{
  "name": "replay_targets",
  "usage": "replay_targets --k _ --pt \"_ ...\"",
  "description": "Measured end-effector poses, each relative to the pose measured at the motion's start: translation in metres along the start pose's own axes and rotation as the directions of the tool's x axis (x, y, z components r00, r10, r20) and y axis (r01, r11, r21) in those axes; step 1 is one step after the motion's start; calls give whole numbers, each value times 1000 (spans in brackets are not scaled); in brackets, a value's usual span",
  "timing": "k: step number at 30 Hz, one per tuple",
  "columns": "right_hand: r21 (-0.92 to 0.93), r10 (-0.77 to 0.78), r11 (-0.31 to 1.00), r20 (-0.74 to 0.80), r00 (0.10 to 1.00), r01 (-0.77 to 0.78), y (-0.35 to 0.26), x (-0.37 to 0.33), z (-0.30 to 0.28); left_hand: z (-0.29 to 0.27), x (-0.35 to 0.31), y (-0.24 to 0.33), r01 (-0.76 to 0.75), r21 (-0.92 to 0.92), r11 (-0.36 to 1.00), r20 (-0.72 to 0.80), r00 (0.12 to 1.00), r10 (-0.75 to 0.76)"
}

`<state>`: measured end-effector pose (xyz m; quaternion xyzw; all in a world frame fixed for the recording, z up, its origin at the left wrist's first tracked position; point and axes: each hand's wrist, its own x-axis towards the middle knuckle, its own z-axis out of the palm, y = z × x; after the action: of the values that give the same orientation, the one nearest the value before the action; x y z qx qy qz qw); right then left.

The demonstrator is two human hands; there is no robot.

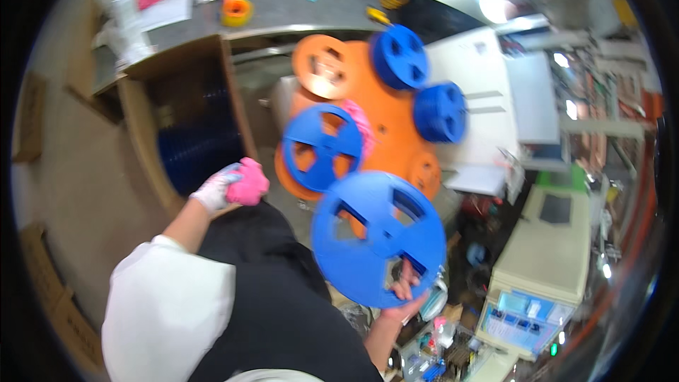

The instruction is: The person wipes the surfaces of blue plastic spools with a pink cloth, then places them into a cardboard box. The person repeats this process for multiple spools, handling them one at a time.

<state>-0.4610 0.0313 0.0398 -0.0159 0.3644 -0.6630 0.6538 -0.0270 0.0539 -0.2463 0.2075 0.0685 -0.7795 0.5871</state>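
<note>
My right hand grips the lower rim of a large blue plastic reel, fingers through one of its cut-outs. The reel is raised, its flat face toward me. On the left, my left hand, in a whitish glove, is closed round a crumpled pink cloth. Just beyond the held reel is a large orange plate. At its near left sits another blue reel, with more pink material partly hidden behind it.
An open cardboard box holding stacked blue reels stands left of the plate. Smaller blue reels and an orange disc sit around the plate. A grey table with an orange tape roll lies beyond; a beige machine stands right.
</note>
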Motion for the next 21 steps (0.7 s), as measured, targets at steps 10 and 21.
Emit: replay_targets --k 10,21 --pt "91 19 994 379 925 -58 14 7 16 105 7 21 -302 322 897 1 948 319" --pt "28 192 975 389 901 -220 38 -8 11 257 7 -46 -451 794 407 345 886 309"
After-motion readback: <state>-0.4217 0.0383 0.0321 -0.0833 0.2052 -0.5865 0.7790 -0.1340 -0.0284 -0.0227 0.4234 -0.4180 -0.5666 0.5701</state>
